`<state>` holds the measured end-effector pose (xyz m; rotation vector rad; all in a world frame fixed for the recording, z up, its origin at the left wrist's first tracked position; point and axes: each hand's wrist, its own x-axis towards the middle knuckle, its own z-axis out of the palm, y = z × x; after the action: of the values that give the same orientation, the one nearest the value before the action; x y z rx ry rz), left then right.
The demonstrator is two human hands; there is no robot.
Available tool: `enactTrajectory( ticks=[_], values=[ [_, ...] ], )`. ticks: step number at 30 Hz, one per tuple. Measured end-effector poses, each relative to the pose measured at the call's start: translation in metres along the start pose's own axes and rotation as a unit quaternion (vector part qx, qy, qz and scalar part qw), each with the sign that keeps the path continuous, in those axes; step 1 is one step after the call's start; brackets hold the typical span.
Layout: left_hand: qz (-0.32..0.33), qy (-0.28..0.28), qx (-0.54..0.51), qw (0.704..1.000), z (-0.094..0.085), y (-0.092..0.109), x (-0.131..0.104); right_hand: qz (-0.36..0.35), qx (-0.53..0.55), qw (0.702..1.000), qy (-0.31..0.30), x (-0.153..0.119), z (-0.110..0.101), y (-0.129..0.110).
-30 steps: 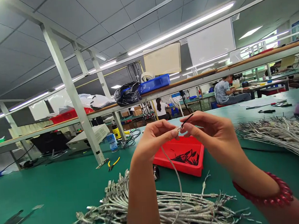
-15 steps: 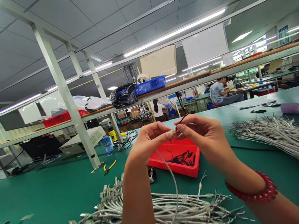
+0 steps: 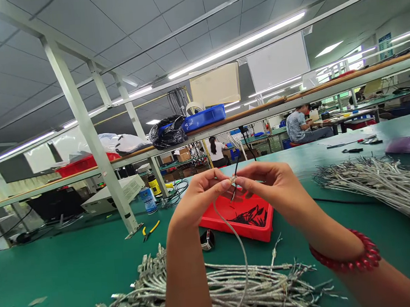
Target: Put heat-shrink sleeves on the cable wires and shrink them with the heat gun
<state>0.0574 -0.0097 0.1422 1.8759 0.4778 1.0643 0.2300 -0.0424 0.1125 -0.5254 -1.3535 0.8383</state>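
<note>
My left hand (image 3: 205,193) is closed in a pinch on the end of a thin grey cable (image 3: 241,244), whose length loops down toward the bench. Touching its fingertips, my right hand (image 3: 271,182) pinches a thin black tube (image 3: 237,164) that sticks up beside the cable end. Short dark strands show below the fingertips; the exact join is too small to make out. Under both hands sits a red tray (image 3: 255,233) with several short black pieces (image 3: 252,215) in it. A pile of grey cables (image 3: 248,285) with clear connectors lies in front of me, partly behind my left forearm.
Yellow-handled pliers (image 3: 150,230) and a watch (image 3: 207,240) lie on the green bench (image 3: 104,266). Another cable bundle (image 3: 370,185) lies at right. A blue can (image 3: 147,201) stands near the shelf post (image 3: 89,133). Two people sit at far benches.
The black tube has swung from slanting right to nearly upright at my fingertips. My right fingers have come closer to the left ones, and dark strands now show below them.
</note>
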Motion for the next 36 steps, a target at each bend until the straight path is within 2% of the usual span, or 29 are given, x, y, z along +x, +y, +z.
enactTrajectory(
  ticks=[5, 11, 18, 22, 25, 27, 30, 36],
  values=[
    [-0.043, -0.004, 0.048, 0.998, 0.001, 0.003, -0.001, 0.014, -0.076, 0.997, -0.03, 0.004, -0.009, 0.0],
    [-0.041, 0.001, 0.052, 0.998, 0.002, 0.002, -0.001, 0.017, -0.046, 0.998, -0.051, 0.003, -0.011, -0.004],
    [-0.032, -0.004, 0.036, 0.999, -0.001, 0.0, -0.004, -0.006, -0.06, 0.997, -0.055, 0.003, -0.013, 0.002],
    [-0.03, -0.01, 0.051, 0.998, -0.006, -0.002, -0.006, -0.033, -0.146, 0.988, -0.03, 0.002, -0.015, 0.0],
    [-0.033, 0.007, 0.054, 0.998, -0.008, -0.002, -0.007, -0.083, -0.252, 0.964, 0.001, 0.0, -0.017, -0.003],
    [-0.032, 0.014, 0.05, 0.998, -0.009, -0.001, -0.008, -0.112, -0.297, 0.948, -0.009, -0.001, -0.019, -0.004],
    [-0.031, 0.009, 0.046, 0.998, -0.01, 0.001, -0.009, -0.117, -0.279, 0.952, -0.039, -0.001, -0.022, -0.005],
    [-0.037, -0.023, 0.02, 0.999, -0.01, 0.002, -0.01, -0.067, -0.146, 0.987, 0.003, 0.001, -0.021, -0.005]
  ],
)
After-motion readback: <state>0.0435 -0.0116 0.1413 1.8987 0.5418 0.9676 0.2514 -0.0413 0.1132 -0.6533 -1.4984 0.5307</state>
